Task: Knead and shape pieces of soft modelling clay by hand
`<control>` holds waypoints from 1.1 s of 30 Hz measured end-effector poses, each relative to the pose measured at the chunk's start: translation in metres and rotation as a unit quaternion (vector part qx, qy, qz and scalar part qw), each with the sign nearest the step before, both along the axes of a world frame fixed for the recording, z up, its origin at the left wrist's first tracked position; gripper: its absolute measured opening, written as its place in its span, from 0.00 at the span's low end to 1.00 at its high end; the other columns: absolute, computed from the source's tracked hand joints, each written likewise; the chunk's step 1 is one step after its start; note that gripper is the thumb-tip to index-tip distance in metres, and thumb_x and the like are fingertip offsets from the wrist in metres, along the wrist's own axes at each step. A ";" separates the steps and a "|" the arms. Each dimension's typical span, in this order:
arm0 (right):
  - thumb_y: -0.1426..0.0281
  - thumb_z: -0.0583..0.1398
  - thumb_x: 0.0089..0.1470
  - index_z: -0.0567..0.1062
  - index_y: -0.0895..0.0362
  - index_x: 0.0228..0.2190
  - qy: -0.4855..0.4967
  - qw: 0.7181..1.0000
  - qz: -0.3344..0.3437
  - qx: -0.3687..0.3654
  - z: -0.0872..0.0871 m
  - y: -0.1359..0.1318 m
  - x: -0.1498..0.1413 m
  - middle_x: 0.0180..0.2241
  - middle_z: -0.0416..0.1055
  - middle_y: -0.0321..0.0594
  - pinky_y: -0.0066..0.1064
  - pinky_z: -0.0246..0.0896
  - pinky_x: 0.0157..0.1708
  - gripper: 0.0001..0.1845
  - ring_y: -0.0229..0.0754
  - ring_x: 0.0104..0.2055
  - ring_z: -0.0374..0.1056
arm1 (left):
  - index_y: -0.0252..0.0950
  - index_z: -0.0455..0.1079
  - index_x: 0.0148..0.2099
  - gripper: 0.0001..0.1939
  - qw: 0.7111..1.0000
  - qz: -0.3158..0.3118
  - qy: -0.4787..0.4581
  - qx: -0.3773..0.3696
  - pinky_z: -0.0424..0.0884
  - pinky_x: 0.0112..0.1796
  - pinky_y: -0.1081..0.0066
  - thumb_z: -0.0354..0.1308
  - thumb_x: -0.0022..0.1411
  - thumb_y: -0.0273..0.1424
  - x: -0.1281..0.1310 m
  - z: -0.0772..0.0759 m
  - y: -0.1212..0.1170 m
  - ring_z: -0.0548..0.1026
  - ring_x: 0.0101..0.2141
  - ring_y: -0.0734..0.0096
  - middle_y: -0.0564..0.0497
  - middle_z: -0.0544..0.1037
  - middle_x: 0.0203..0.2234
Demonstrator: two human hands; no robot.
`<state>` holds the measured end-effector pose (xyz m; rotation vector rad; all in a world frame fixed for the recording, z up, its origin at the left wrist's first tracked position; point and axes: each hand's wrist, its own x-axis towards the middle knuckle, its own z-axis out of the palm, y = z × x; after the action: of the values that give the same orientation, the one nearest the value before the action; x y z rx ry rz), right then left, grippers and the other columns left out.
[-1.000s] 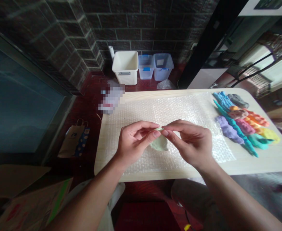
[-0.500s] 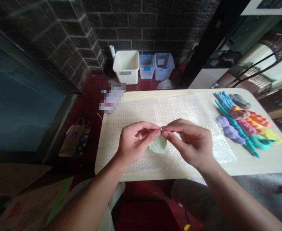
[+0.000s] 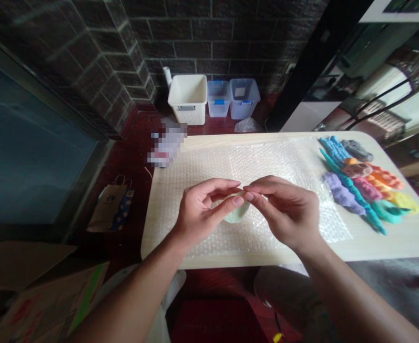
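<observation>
A thin, flattened piece of pale green clay (image 3: 235, 216) hangs between my hands above the bubble wrap (image 3: 209, 228). My right hand (image 3: 291, 209) pinches its upper right edge between thumb and forefinger. From the other side my left hand (image 3: 200, 209) holds it, with the thumb lying across its front and the forefinger stretched along the top, its tip a little apart from the thumb. The fingers hide much of the piece's upper part.
Lumps and rolls of coloured clay lie at the table's right, among them a purple lump (image 3: 343, 193) and a long teal roll (image 3: 355, 195). A pixelated item (image 3: 168, 145) is at the back left corner. A white bin (image 3: 189, 100) and two clear boxes (image 3: 244, 97) stand beyond the table (image 3: 266, 261).
My left thumb and forefinger have parted from their pinch at the top edge. The green piece has turned and rises higher between the hands, which have shifted slightly right.
</observation>
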<state>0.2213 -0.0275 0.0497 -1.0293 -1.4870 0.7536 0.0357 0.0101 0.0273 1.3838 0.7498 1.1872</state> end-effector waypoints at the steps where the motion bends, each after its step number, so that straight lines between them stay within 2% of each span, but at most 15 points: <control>1: 0.77 0.70 0.60 0.87 0.49 0.41 0.001 1.000 -0.004 -0.001 0.000 0.000 0.000 0.36 0.83 0.38 0.37 0.72 0.38 0.11 0.42 0.37 0.77 | 0.38 0.83 0.44 0.09 1.000 0.000 0.002 0.003 0.84 0.43 0.68 0.73 0.62 0.33 0.000 0.000 0.000 0.86 0.40 0.64 0.46 0.88 0.40; 5: 0.75 0.70 0.59 0.86 0.50 0.42 -0.001 1.000 -0.003 -0.008 -0.002 0.001 0.001 0.37 0.83 0.40 0.38 0.72 0.38 0.10 0.44 0.39 0.78 | 0.38 0.83 0.42 0.04 0.999 0.009 0.011 0.035 0.82 0.42 0.70 0.71 0.65 0.30 -0.001 0.002 0.000 0.85 0.39 0.67 0.47 0.87 0.37; 10: 0.75 0.69 0.60 0.86 0.51 0.40 -0.017 1.000 0.012 -0.003 -0.003 0.002 0.002 0.35 0.81 0.40 0.39 0.71 0.38 0.08 0.44 0.38 0.77 | 0.37 0.83 0.42 0.03 0.994 0.034 0.050 0.094 0.80 0.40 0.71 0.70 0.65 0.29 -0.003 0.003 0.000 0.83 0.38 0.69 0.48 0.86 0.36; 15: 0.76 0.69 0.60 0.85 0.51 0.42 -0.020 0.999 0.028 -0.001 -0.003 0.002 0.003 0.37 0.81 0.40 0.38 0.71 0.39 0.10 0.44 0.39 0.77 | 0.37 0.82 0.42 0.03 0.989 0.039 0.065 0.124 0.80 0.41 0.71 0.69 0.66 0.27 -0.004 0.003 0.000 0.83 0.38 0.69 0.48 0.85 0.36; 22: 0.76 0.68 0.61 0.84 0.52 0.39 -0.043 0.999 0.003 0.004 -0.002 0.002 0.004 0.35 0.80 0.39 0.37 0.69 0.38 0.07 0.42 0.37 0.75 | 0.36 0.81 0.45 0.06 0.996 0.012 0.050 0.077 0.82 0.44 0.69 0.68 0.67 0.30 -0.003 0.000 0.000 0.84 0.40 0.66 0.46 0.86 0.39; 28: 0.78 0.69 0.60 0.85 0.51 0.43 -0.028 0.999 0.034 0.015 -0.001 0.001 0.004 0.38 0.82 0.40 0.37 0.72 0.39 0.12 0.43 0.39 0.77 | 0.36 0.81 0.42 0.03 0.989 0.028 0.080 0.119 0.80 0.40 0.71 0.69 0.66 0.29 -0.004 0.000 0.000 0.83 0.37 0.68 0.48 0.86 0.36; 33: 0.79 0.69 0.59 0.87 0.49 0.43 -0.035 0.999 0.019 0.026 0.000 0.001 0.004 0.37 0.83 0.38 0.36 0.73 0.38 0.14 0.42 0.38 0.78 | 0.37 0.81 0.47 0.07 0.996 0.000 0.042 0.084 0.81 0.44 0.69 0.68 0.66 0.28 -0.003 -0.002 0.000 0.84 0.41 0.66 0.46 0.86 0.40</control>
<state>0.2253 -0.0267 0.0502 -0.9994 -1.5825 0.7084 0.0326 0.0103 0.0255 1.5807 0.7212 1.2216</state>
